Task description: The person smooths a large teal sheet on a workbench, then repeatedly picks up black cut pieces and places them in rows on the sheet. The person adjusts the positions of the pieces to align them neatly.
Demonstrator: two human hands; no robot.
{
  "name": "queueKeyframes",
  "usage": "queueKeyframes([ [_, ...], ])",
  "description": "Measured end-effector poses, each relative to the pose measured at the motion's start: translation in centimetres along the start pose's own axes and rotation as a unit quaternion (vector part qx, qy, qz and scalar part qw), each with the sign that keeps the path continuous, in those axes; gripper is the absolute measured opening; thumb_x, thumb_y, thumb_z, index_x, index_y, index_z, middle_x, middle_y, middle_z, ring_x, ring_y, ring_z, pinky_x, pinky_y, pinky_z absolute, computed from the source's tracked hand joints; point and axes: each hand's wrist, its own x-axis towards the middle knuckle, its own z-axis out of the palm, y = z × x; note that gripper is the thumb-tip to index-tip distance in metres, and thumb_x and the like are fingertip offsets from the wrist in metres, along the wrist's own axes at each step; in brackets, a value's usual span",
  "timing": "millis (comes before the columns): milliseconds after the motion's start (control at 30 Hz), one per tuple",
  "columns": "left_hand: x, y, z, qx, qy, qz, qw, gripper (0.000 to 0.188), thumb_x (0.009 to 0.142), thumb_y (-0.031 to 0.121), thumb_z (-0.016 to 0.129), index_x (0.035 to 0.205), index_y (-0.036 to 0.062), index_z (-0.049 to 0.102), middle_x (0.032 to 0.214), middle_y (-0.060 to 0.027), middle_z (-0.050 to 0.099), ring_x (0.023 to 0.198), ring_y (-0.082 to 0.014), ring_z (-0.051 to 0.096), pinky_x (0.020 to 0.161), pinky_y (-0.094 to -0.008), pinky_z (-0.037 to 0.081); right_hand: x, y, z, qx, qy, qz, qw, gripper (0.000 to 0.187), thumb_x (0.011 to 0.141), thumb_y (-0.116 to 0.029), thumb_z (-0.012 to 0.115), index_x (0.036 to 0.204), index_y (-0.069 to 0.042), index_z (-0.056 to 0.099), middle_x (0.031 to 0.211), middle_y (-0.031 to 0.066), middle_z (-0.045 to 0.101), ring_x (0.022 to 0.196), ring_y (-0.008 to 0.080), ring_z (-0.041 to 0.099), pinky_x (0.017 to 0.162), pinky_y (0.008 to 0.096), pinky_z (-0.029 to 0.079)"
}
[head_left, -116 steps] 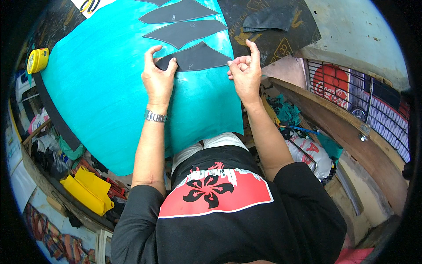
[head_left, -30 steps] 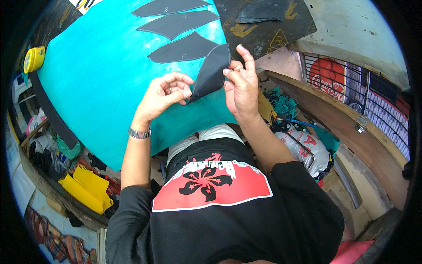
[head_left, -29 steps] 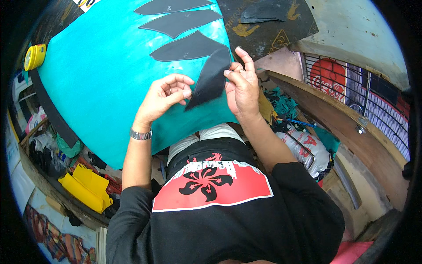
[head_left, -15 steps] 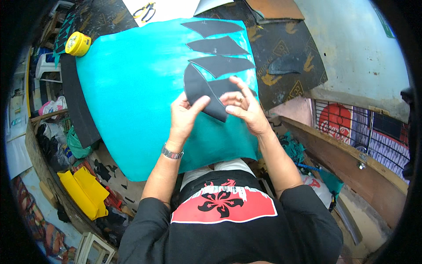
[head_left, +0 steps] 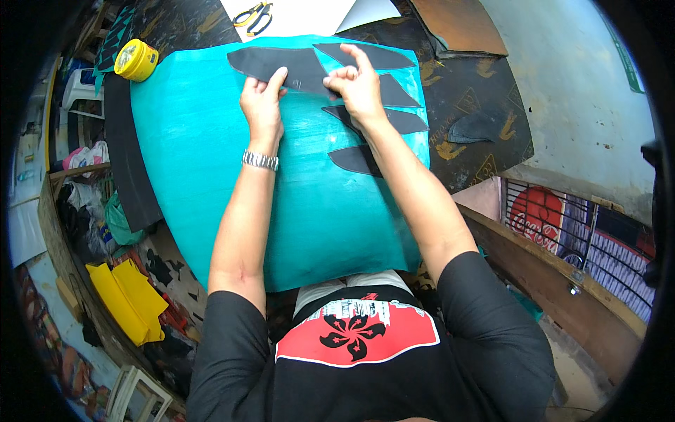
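Observation:
A black curved cut-out piece hangs over the far part of a teal sheet. My left hand pinches its near edge, thumb on top. At the piece's right corner, the thumb and curled fingers of my right hand grip the edge, with the index finger raised. Several similar black pieces lie in a column on the sheet's right side: the farthest is partly behind the held piece, and the nearest is partly hidden by my right forearm.
A yellow tub stands at the sheet's far left corner. Yellow-handled scissors rest on white paper beyond it. Brown sheets lie far right on the dark tabletop. A black strip runs along the left edge.
Both hands have moved away from my body and to the left with the black piece. It has turned from steeply slanted to nearly sideways. The column of pieces beneath is more exposed.

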Motion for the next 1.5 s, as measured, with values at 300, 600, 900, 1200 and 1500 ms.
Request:
queueKeyframes([
  [300,6.0,-2.6,0.0,0.066,0.021,-0.023,0.997,0.027,0.084,0.005,0.077,0.107,0.0007,0.064,0.100,-0.0071,0.071,0.080,-0.0128,0.068,0.060,-0.0230,0.059,4.7,2.7,0.4,-0.303,0.095,-0.101,0.943,0.067,0.076,0.004,0.072,0.137,-0.011,0.050,0.079,0.0063,0.068,0.072,0.0153,0.067,0.069,0.0315,0.056],
  [600,6.8,-3.2,0.2,0.052,0.073,-0.021,0.996,0.024,0.083,0.004,0.076,0.104,0.0005,0.066,0.095,-0.0061,0.071,0.072,-0.0112,0.066,0.054,-0.0239,0.059,5.9,3.7,1.5,-0.322,0.103,-0.115,0.934,0.061,0.079,0.000,0.061,0.138,-0.011,0.047,0.080,0.0109,0.070,0.078,0.0329,0.070,0.076,0.0456,0.054],
  [900,8.9,-2.8,-0.1,0.158,0.054,-0.001,0.986,0.020,0.084,0.004,0.075,0.101,-0.0018,0.066,0.090,-0.0081,0.072,0.069,-0.0118,0.067,0.052,-0.0231,0.057,5.9,3.9,1.8,-0.397,0.080,-0.136,0.904,0.067,0.080,-0.001,0.065,0.142,-0.008,0.041,0.081,0.0108,0.070,0.080,0.0325,0.069,0.085,0.0462,0.048],
  [1200,8.9,-3.2,-0.3,0.152,0.052,0.003,0.987,0.021,0.083,0.004,0.076,0.100,-0.0036,0.065,0.089,-0.0097,0.072,0.068,-0.0123,0.067,0.052,-0.0228,0.057,6.2,4.5,1.7,-0.395,0.103,-0.183,0.894,0.066,0.080,-0.001,0.065,0.141,-0.007,0.043,0.079,0.0120,0.069,0.075,0.0317,0.070,0.077,0.0433,0.053],
  [1500,9.5,-2.8,-0.1,0.182,0.074,-0.032,0.980,0.022,0.081,0.004,0.078,0.097,-0.0045,0.066,0.083,-0.0082,0.069,0.066,-0.0124,0.067,0.053,-0.0236,0.058,6.6,4.6,2.1,-0.432,0.121,-0.187,0.874,0.063,0.078,0.000,0.064,0.138,-0.007,0.046,0.076,0.0119,0.068,0.073,0.0324,0.070,0.076,0.0454,0.055],
])
